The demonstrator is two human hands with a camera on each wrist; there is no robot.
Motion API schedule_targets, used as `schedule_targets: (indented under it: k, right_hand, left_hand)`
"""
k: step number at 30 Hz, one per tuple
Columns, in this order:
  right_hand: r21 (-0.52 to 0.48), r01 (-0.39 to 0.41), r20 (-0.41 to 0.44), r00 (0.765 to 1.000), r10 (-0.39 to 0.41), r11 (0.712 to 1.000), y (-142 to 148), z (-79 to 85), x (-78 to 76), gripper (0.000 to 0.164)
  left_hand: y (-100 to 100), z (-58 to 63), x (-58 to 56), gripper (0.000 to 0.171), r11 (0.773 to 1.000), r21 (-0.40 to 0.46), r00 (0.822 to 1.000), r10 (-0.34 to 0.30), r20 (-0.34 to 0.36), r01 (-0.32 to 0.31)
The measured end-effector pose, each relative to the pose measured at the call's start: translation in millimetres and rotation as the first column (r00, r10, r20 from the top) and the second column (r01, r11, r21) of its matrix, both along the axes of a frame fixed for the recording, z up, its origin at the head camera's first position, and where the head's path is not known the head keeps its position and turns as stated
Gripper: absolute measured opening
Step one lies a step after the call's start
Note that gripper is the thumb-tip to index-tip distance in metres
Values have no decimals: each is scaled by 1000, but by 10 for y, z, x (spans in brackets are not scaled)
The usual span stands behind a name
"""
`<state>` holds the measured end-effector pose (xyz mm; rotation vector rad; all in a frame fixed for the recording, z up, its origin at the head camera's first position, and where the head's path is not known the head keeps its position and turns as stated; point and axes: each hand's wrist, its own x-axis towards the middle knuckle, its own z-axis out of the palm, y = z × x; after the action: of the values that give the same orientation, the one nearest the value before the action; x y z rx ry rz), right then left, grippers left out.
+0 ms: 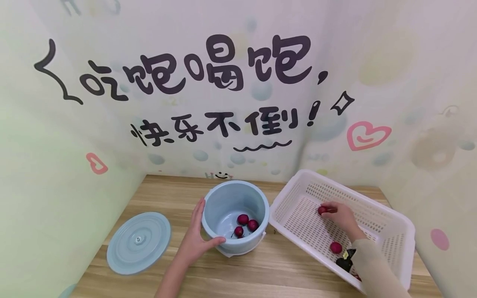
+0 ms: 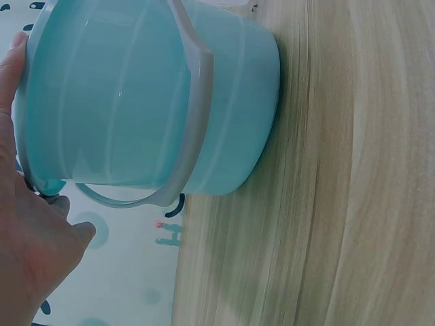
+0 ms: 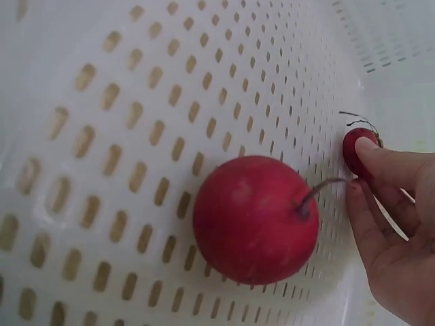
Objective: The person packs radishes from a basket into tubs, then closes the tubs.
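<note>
My left hand [image 1: 196, 239] spreads against the left side of the blue bucket [image 1: 236, 247], thumb at the front rim and fingers along the outer wall. Three red radishes [image 1: 253, 225] lie on the bucket's floor. Inside the white basket [image 1: 285, 236], my right hand [image 1: 344, 217] pinches a small radish [image 1: 322, 210] between thumb and fingers. Closer to the right wrist camera, another radish [image 3: 255, 219] with a thin stem lies on the basket's slotted floor. The right forearm partly hides the basket's near right part.
A round blue lid [image 1: 139, 243] lies flat at the left of the wooden table [image 1: 257, 277]. A black device [image 1: 345, 261] with a yellow mark sits by the right wrist. Behind the table hangs a wall sheet [image 1: 231, 161] with black lettering.
</note>
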<state>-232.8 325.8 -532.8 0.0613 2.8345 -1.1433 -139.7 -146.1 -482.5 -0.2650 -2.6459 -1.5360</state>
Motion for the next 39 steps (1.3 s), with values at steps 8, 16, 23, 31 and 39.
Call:
schedule_targets:
  k: [8,16,23,31,39]
  right_hand:
    - [-27,16,12,1000,-15,1000,57,-36,-1,43]
    - [-37,-4,4,1000,4,999,83,-29,-24,42]
    - [-57,-43,-5,999,43,997,36,58,-48,39]
    - [-117,-103,-36,994,100,988,-24,160,-69,38]
    - [-168,-117,-62,992,108,979,-74,313,-38,40]
  left_hand:
    - [-9,-3,-8,123,1000,-5,1000,-2,-4,2]
    - [-12,-13,-8,123,1000,6,1000,-8,-18,8]
    - [-6,-2,-5,122,1000,6,1000,-3,-13,3]
    - [-1,-13,-8,123,1000,2,1000,-5,-28,5]
    - [1,-10,-8,123,1000,0,1000,0,-12,0]
